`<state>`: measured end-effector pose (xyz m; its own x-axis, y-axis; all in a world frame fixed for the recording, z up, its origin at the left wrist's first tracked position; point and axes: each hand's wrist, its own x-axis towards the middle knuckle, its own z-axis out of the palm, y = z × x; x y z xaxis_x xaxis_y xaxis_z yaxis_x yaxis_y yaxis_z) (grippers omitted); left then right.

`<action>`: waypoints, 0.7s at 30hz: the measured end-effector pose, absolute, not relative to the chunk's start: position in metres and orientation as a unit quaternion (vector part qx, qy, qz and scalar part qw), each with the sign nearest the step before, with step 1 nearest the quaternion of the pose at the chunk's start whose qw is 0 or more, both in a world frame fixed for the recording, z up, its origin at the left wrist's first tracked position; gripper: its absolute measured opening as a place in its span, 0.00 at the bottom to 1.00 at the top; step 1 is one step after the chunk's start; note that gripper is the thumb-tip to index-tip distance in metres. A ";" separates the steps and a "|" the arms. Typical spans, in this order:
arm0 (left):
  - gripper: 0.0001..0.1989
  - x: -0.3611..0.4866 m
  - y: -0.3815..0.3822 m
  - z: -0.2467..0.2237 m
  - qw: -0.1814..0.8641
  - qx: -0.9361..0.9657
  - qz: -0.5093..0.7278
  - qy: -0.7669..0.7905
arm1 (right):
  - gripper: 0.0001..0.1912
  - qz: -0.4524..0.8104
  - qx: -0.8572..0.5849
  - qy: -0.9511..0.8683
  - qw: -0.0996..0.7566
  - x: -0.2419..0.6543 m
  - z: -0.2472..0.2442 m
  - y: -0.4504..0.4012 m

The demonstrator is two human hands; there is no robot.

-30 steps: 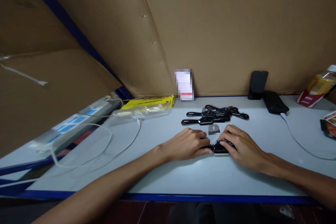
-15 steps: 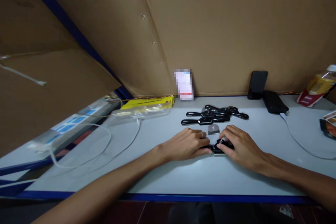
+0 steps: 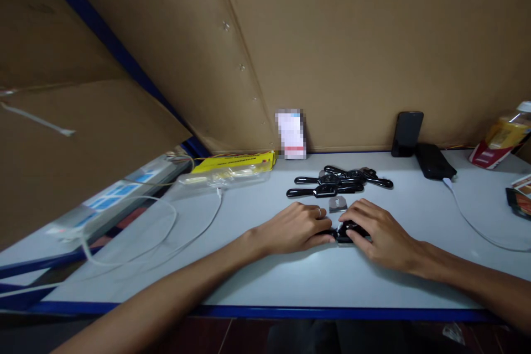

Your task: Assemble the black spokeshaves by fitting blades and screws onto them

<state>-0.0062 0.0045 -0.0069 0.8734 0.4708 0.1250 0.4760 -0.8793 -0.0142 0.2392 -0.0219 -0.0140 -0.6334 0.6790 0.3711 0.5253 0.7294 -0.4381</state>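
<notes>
Low over the tabletop is a black spokeshave (image 3: 343,235), its two-handled body largely covered by my fingers. My left hand (image 3: 301,228), with a ring on one finger, is closed around its left handle. At the middle and right side, my right hand (image 3: 373,232) bends its thumb and fingers around the body; a small shiny part at the fingertips is too hidden to name. Just beyond lies a loose slotted metal blade (image 3: 337,204). Behind that, several more black spokeshaves (image 3: 326,191) lie in a loose pile.
A lit phone (image 3: 292,134) leans on the cardboard wall. Farther right are a dark phone (image 3: 407,134), a black power bank (image 3: 435,161) with a white cable, and a bottle (image 3: 500,135). Yellow packets (image 3: 234,161), a clear plastic bag (image 3: 224,178) and a power strip (image 3: 120,193) occupy the left.
My right fingertips have shifted slightly left over the middle of the spokeshave, from a pinch on a small shiny part. My left hand stays in place on the handle.
</notes>
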 end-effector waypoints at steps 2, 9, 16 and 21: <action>0.25 -0.006 0.004 -0.006 0.022 -0.968 -0.059 -0.243 | 0.07 0.127 -0.375 -0.888 0.235 0.239 -0.014 -0.021; 0.24 -0.006 0.004 -0.007 0.031 -0.968 -0.044 -0.246 | 0.04 0.133 -0.398 -0.887 0.192 0.241 -0.014 -0.016; 0.25 -0.006 0.004 -0.007 0.036 -0.968 -0.053 -0.241 | 0.04 0.170 -0.405 -0.874 0.205 0.242 -0.014 -0.014; 0.25 -0.006 0.004 -0.007 0.037 -0.967 -0.048 -0.248 | 0.04 0.233 -0.425 -0.843 0.231 0.242 -0.014 -0.009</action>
